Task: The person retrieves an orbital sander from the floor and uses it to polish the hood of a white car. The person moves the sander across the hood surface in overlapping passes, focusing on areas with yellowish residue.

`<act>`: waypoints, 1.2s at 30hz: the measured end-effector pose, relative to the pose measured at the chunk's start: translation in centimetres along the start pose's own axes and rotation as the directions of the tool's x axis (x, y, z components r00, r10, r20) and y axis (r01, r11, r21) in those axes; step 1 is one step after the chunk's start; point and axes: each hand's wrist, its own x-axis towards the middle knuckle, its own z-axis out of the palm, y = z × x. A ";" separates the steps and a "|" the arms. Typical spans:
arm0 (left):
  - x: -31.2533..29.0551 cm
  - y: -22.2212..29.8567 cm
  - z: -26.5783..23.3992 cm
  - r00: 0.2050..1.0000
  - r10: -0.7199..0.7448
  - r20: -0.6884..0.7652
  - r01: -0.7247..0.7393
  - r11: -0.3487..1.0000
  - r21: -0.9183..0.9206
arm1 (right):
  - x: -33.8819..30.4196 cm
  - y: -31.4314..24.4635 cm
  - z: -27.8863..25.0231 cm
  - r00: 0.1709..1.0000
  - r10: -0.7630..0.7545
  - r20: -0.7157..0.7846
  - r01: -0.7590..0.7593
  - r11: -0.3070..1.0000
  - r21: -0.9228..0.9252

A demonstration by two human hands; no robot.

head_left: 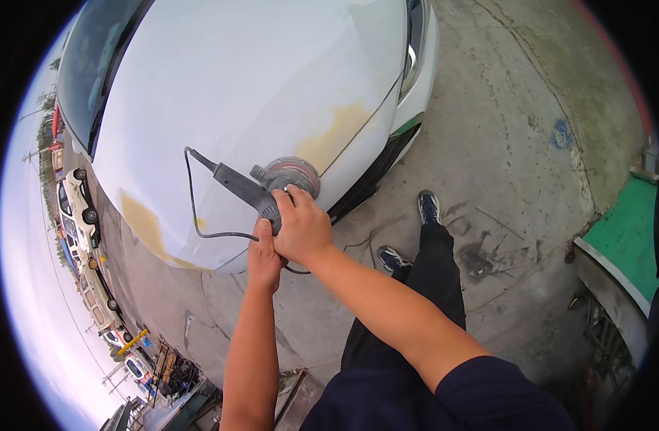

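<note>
A dark grey electric disc sander rests with its round pad on the front edge of a white car hood, beside a yellow filler patch. My right hand is closed over the sander's body near the pad. Close beside it, my left hand grips the near end of the body, thumb up; its other fingers are mostly hidden. From the sander's far end a black cord loops over the hood and passes behind my hands.
Another yellow patch marks the hood's left edge. Below the front lies a dark grille. My feet stand on cracked concrete. A green-topped bench with clutter underneath is at right. Parked vehicles line the far left.
</note>
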 end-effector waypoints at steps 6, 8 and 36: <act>2.5 7.1 5.9 0.995 0.076 0.066 -0.080 0.996 0.051 | 6.7 1.3 -4.5 0.999 0.039 -0.025 -0.039 0.999 -0.025; 3.3 9.3 8.0 0.992 0.066 0.110 -0.075 0.994 0.084 | 8.9 1.8 -6.4 0.996 0.060 -0.070 -0.064 0.997 -0.048; 1.0 0.7 1.3 0.989 0.069 0.127 -0.064 0.997 -0.049 | 0.6 1.3 -1.5 0.999 -0.011 -0.048 0.009 0.999 -0.043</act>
